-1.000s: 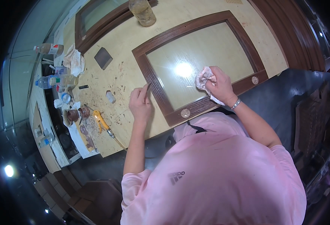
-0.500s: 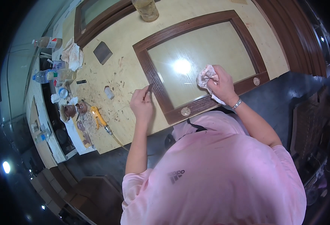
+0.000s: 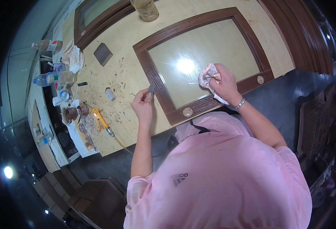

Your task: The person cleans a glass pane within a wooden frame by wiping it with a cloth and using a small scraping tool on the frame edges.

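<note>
A dark brown wooden door frame with a glass panel [image 3: 175,49] lies flat on the workbench in front of me. My left hand [image 3: 142,107], closed, pinches a small flat grey piece [image 3: 151,90] that looks like folded sandpaper. It is at the outer left edge of the frame; whether it touches the wood I cannot tell. Over the lower right of the glass, my right hand [image 3: 226,84] is closed around a crumpled, stained white cloth [image 3: 209,76]. One end of the cloth hangs over the bottom rail. Two round pale fittings, a left one [image 3: 187,112] and a right one [image 3: 260,79], sit in that rail.
Left on the bench are a yellow air blow gun [image 3: 100,119] with its hose, a dark sanding block [image 3: 103,54], a pale block [image 3: 110,94] and scattered debris. Plastic bottles [image 3: 47,45] line the left edge. A jar [image 3: 146,9] and another framed door [image 3: 99,23] are farther back.
My left hand has tilted the grey piece, so more of its lighter flat face shows. The right hand keeps the cloth in nearly the same place. The whole view has shifted slightly.
</note>
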The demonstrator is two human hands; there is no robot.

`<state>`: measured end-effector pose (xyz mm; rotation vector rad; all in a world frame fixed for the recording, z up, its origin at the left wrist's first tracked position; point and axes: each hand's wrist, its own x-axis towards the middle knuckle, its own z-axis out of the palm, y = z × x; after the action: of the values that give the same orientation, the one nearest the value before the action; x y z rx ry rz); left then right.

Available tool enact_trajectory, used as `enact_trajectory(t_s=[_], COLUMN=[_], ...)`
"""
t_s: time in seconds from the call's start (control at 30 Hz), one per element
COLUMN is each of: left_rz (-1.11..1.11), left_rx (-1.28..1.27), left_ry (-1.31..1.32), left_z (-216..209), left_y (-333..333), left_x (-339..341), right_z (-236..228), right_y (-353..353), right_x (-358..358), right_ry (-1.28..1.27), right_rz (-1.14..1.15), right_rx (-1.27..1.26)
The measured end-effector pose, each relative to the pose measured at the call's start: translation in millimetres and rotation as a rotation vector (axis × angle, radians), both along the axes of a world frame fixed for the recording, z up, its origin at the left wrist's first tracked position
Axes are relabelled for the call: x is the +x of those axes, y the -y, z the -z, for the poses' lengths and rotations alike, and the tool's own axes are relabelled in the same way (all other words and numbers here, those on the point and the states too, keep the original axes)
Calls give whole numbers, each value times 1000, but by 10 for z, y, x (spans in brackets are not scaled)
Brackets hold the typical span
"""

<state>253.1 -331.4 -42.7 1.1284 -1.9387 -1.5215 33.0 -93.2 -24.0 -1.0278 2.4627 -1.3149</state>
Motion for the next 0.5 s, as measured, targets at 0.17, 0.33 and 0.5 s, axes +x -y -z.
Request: enact_trajectory(t_s=[0.17, 0.33, 0.5], left_rz=[-27, -6, 20], left_rx=[97, 184, 252], left_ry=[-22, -33, -29], left_z=[49, 32, 22], left_y=[63, 89, 115], left_x=[5, 1, 23], right_z=[21, 28, 33], right_y=[0, -7, 3], right_x=[4, 3, 12], right_ry=[-16, -25, -34], right_rz=[7, 6, 10], right_rx=[-15, -28, -21])
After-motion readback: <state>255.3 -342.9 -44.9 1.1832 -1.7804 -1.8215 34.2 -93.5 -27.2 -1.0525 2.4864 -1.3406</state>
